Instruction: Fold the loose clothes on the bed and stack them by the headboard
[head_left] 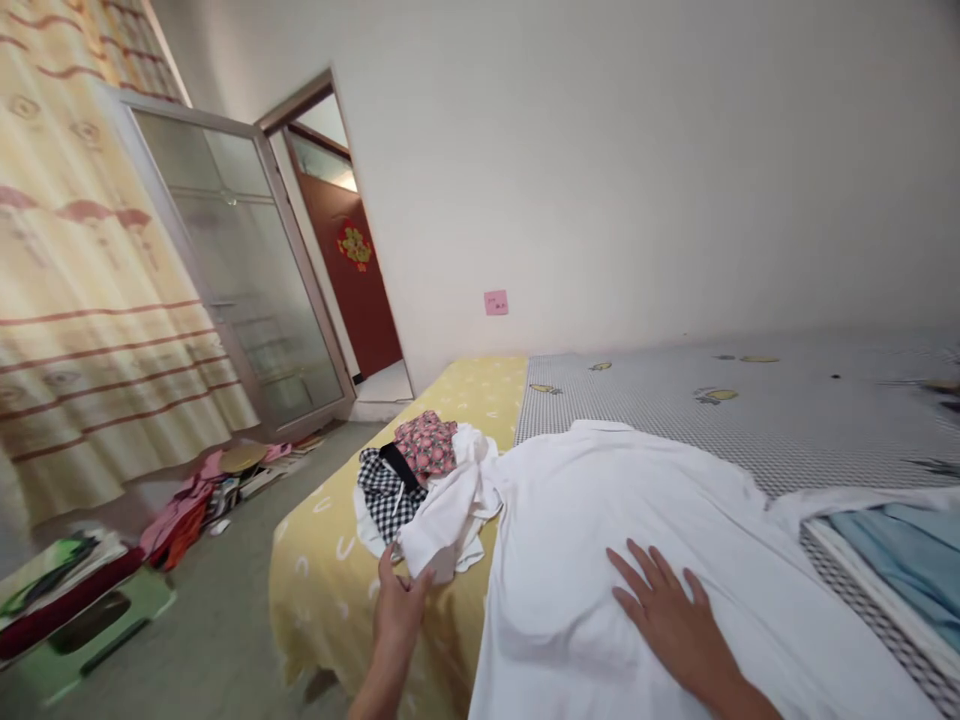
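Note:
A white shirt lies spread out flat on the bed. My right hand rests palm down on its middle, fingers apart. My left hand pinches the end of the shirt's white sleeve, which is bunched at the shirt's left side. Just beyond the sleeve sits a small pile of clothes: a black-and-white checked piece and a pink flowered piece.
The bed has a yellow sheet at its left end and a grey patterned cover behind. Light blue cloth lies at the right. Clutter and books line the floor by the curtain. A glass door stands open.

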